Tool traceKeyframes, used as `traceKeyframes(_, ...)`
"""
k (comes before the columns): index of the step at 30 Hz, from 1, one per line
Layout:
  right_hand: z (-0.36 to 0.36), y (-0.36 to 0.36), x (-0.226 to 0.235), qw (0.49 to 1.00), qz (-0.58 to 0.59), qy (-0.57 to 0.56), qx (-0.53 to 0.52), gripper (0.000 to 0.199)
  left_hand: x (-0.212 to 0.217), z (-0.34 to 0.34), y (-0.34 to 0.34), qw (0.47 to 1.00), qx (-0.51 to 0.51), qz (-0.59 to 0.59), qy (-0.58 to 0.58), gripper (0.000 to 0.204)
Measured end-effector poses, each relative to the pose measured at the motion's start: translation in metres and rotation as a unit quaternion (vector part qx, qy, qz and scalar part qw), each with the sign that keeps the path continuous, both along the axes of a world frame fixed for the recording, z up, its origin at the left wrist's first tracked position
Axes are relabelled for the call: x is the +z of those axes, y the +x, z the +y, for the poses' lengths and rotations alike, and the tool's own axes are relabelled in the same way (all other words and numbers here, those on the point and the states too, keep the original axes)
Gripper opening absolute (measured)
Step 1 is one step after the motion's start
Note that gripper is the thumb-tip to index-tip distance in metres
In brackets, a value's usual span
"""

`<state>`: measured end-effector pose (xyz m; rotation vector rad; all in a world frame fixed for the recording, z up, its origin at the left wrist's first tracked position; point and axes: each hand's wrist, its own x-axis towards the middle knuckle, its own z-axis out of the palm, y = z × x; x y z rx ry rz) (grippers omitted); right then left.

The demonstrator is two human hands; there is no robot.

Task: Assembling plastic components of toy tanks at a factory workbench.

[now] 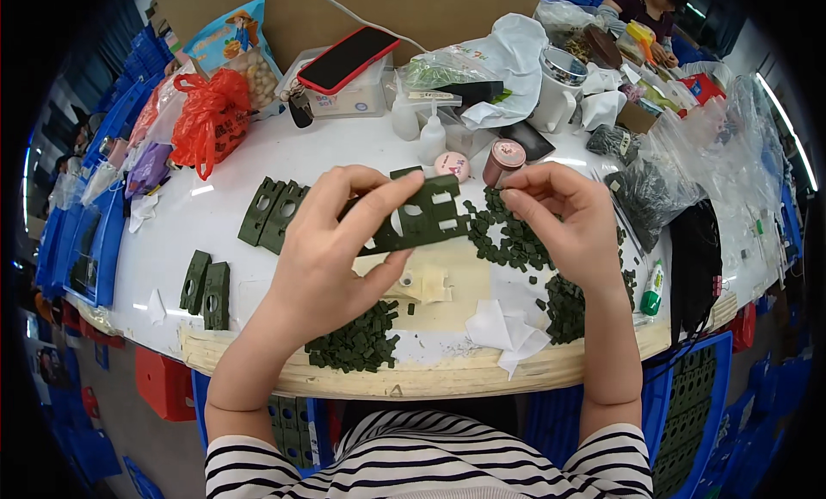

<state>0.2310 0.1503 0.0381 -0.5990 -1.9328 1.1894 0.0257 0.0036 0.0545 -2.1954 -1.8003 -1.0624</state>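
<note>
The left hand (331, 258) is clamped on a dark green flat plastic plate with cut-out windows (419, 222), held above the middle of the white round surface (215, 215). At three o'clock of the plate, the right hand (564, 228) has its fingertips pinched together, seemingly on a small piece, though I cannot tell. Similar plates lie at nine o'clock (274, 212) and at eight o'clock (206, 284), while heaps of small dark green blocks (357, 340) remain loose, so I judge much is left.
</note>
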Motion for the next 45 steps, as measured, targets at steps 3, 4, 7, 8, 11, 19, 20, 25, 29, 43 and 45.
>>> traceKeyframes(3, -0.014, -0.004, -0.003, 0.992, 0.058, -0.035, 0.104, 0.008, -0.007, -0.002, 0.007, 0.999, -0.032, 0.009, 0.019, 0.071)
traceKeyframes(4, -0.016, -0.005, -0.005, 0.988, 0.073, -0.029, 0.136, 0.008, -0.01, -0.001, 0.006, 0.999, -0.043, 0.006, 0.021, 0.072)
traceKeyframes(7, -0.016, -0.005, -0.004, 0.981, 0.033, -0.059, 0.18, 0.007, -0.019, -0.001, 0.002, 0.997, -0.075, 0.002, 0.028, 0.08)
traceKeyframes(8, -0.016, -0.005, -0.005, 0.982, 0.021, -0.051, 0.183, 0.007, -0.02, -0.002, 0.0, 0.997, -0.078, -0.016, 0.023, 0.081)
traceKeyframes(11, -0.018, -0.007, -0.006, 0.975, 0.038, -0.107, 0.189, 0.009, -0.022, -0.005, -0.005, 0.994, -0.084, -0.072, 0.012, 0.086)
traceKeyframes(19, -0.026, -0.009, -0.005, 0.963, 0.082, -0.158, 0.2, 0.007, -0.029, -0.002, -0.024, 0.905, -0.124, -0.404, -0.039, 0.106)
traceKeyframes(20, -0.027, -0.009, -0.005, 0.962, 0.083, -0.16, 0.207, 0.007, -0.029, -0.002, -0.023, 0.868, -0.131, -0.477, -0.048, 0.11)
traceKeyframes(25, -0.034, -0.011, -0.005, 0.974, 0.054, -0.073, 0.209, 0.005, -0.039, -0.001, -0.021, 0.698, -0.164, -0.693, -0.08, 0.098)
traceKeyframes(29, -0.028, -0.008, -0.007, 0.982, 0.062, -0.106, 0.142, 0.008, -0.036, -0.001, -0.014, 0.643, -0.209, -0.723, -0.143, 0.087)
traceKeyframes(43, -0.036, -0.009, -0.003, 0.98, 0.057, -0.165, 0.093, 0.014, -0.048, -0.006, 0.001, 0.591, -0.264, -0.704, -0.293, 0.053)
traceKeyframes(45, -0.035, -0.009, -0.003, 0.98, 0.055, -0.161, 0.099, 0.012, -0.049, -0.007, 0.001, 0.577, -0.272, -0.71, -0.299, 0.048)
